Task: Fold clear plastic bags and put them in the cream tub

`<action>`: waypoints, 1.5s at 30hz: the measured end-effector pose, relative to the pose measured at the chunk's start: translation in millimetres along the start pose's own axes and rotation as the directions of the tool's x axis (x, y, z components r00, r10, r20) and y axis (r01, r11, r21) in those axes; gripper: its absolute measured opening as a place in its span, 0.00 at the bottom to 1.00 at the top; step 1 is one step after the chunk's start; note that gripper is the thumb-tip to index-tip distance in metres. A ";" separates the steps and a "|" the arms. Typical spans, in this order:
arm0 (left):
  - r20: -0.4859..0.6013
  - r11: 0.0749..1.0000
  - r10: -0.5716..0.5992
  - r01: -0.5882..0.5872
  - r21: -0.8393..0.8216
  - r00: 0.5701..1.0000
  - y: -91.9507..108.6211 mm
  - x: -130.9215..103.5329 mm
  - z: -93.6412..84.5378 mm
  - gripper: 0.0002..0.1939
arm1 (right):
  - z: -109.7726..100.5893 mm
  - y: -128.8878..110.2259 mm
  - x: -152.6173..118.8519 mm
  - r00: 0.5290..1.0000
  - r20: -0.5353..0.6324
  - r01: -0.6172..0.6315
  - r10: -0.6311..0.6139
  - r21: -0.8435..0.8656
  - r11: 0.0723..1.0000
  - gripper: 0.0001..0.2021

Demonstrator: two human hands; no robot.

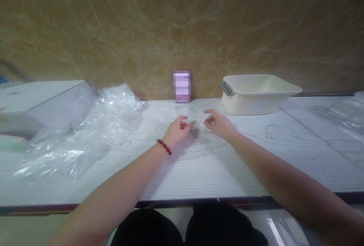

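My left hand (178, 129), with a red bead bracelet (164, 146) on its wrist, is over the white wood-grain table, fingers curled toward the thumb. Facing it across a small gap is my right hand (217, 123), its thumb and fingers pinched together and the index finger raised. Faint see-through outlines and a small glint show around the fingertips. Whatever the hands hold is too clear to make out. Just beyond them a phone-like upright card (182, 86), its face blurred out, leans against the wall.
A cream plastic bin (256, 100) with a grey handle stands at the back right. Crumpled clear plastic bags (105, 120) lie at left beside a white box (42, 98). More clear plastic (345, 113) is at the far right. The tan wall (170, 29) bounds the table's back.
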State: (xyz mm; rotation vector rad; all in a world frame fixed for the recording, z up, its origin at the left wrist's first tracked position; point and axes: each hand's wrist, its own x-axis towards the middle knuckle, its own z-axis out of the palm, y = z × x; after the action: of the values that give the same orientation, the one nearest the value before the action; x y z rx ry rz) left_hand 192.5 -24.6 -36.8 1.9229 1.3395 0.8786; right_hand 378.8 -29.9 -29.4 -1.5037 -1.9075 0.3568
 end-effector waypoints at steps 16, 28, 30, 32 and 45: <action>0.014 0.987 -0.068 0.069 -0.144 0.998 -18.1 14.1 2.9 0.09 | 4.3 -9.5 -0.9 0.995 0.079 0.062 -0.059 -0.036 0.997 0.12; 0.010 0.990 -0.030 0.028 0.140 1.000 -11.2 11.5 -10.5 0.14 | -3.2 2.2 -0.9 0.935 0.317 0.240 -0.162 -0.226 0.944 0.17; 0.019 0.984 -0.005 0.001 0.181 1.000 -11.9 11.6 -10.9 0.14 | -3.7 2.6 -1.3 0.931 0.328 0.240 -0.157 -0.230 0.943 0.17; 0.023 0.969 0.037 -0.042 0.244 0.999 -12.1 11.6 -11.3 0.14 | -4.2 3.1 -1.7 0.927 0.342 0.243 -0.154 -0.236 0.941 0.18; 0.347 0.676 0.281 -0.441 0.591 0.895 -3.7 2.8 -18.1 0.18 | -6.9 7.9 0.4 0.902 0.419 0.223 -0.104 -0.245 0.943 0.26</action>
State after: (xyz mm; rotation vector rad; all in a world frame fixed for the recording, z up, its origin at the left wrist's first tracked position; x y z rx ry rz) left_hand 176.7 -18.7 -28.7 2.8253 1.2313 0.3218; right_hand 389.2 -28.5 -28.9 -1.5202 -2.4878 0.3394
